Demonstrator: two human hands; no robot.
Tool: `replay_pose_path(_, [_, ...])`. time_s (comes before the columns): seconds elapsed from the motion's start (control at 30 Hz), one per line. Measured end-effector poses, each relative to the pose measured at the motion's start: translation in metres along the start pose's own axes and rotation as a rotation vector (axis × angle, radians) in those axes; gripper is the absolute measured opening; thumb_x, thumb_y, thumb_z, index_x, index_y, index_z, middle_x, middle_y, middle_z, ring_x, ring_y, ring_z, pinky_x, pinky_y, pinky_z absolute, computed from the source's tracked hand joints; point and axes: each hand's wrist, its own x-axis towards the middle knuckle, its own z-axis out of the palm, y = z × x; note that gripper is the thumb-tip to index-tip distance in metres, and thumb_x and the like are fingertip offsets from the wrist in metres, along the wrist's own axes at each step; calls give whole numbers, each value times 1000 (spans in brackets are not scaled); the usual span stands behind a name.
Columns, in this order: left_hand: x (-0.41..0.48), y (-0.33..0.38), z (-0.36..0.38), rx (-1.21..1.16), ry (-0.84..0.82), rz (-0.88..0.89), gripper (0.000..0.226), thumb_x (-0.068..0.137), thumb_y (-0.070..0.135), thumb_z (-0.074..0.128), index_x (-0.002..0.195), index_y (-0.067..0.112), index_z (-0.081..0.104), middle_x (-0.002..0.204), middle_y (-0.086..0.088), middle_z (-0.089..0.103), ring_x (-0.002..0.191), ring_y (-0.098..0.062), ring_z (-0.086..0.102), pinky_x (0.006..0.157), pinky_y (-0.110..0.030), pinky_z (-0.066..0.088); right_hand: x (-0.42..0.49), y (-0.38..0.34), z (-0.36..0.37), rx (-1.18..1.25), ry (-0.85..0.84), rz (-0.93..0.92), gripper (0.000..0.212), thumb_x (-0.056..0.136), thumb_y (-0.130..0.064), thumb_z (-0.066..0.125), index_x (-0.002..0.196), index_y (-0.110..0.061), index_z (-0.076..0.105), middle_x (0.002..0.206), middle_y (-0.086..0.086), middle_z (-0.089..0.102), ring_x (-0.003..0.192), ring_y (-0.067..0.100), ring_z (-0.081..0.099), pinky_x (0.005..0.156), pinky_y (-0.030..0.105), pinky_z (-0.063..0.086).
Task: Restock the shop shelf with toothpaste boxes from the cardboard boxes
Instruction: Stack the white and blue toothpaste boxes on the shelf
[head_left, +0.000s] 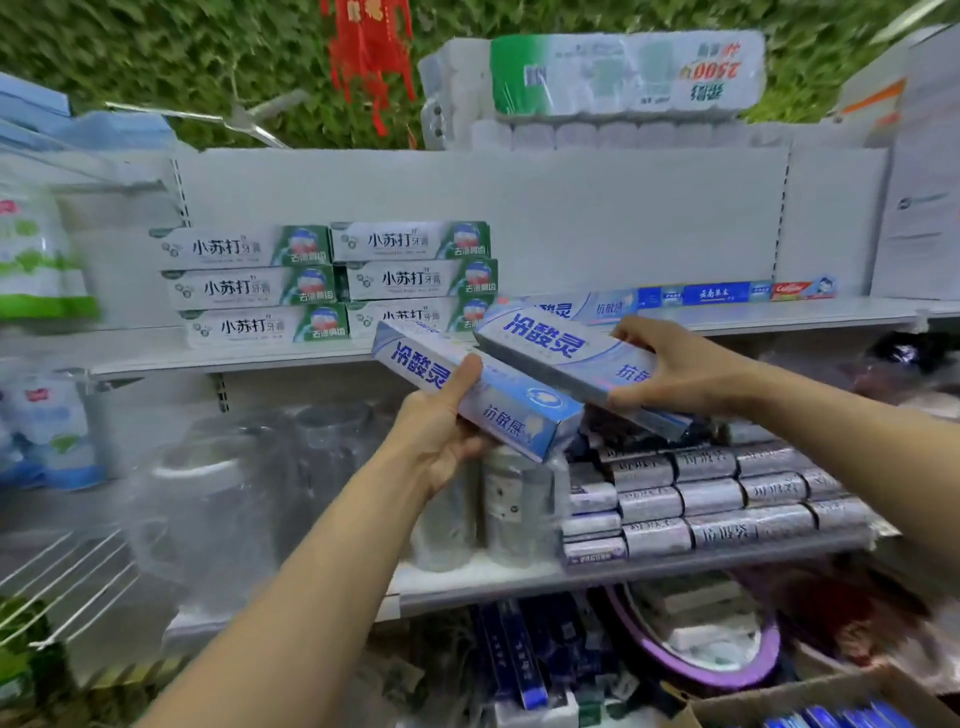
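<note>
- Hands: left hand wraps one blue toothpaste box, right hand clamps second box; both held short of shelf.
- Free shelf spot sits just beyond right grip; slide boxes in flat, beside green stack, labels outward.

Blue-and-white toothpaste boxes, green-and-white stacked cartons (red accents), purple-rimmed basin

1. The lowest right box of the green box stack is partly hidden behind the blue box in the left hand.
2. Right of the stack, the right hand covers some of the print on the second blue box.
3. Left of the stack, the bags are blurred.
4. Below it, the lettering on the silver boxes is unreadable.
5. Far below it, the cardboard box is cut off by the picture's edge.
</note>
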Motion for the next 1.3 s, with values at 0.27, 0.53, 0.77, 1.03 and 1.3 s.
replay_pose_path(0.27, [82,30,22,2,59,84,30,84,26,69,104,5,61,89,-14,73,65,-24,72,49,-40,58,113,35,-53,-303,116,-21,63,65,-36,79,120,-34,48,105,-10,60,93,20,59,85,38,48])
replay_pose_path(0.53, [127,31,40,24,78,126,22,87,23,67,95,3,61,70,-9,74,59,-23,72,46,-40,57,183,71,-67,-509,153,2,70,65,-44,77,126,-41,44,110,-13,64,89,18,59,79,33,43])
replay_pose_path(0.77, [146,20,62,16,155,187,34,86,23,68,114,6,60,83,-9,73,63,-20,72,48,-38,57,223,99,-66,-551,35,-58,64,66,-41,78,121,-43,46,112,-14,62,98,18,58,79,33,43])
replay_pose_path(1.03, [169,1,100,-31,244,237,28,87,23,67,110,7,60,71,-7,73,62,-21,72,53,-45,59,273,133,-78,-458,-125,-173,52,92,-23,57,142,-30,44,148,4,40,133,24,38,107,31,30])
replay_pose_path(1.3, [201,-6,123,-60,330,239,32,87,19,68,115,7,58,89,-13,72,72,-25,71,52,-48,58,328,169,-54,-377,3,-178,47,91,-19,54,136,-32,51,143,-1,45,131,24,39,102,34,36])
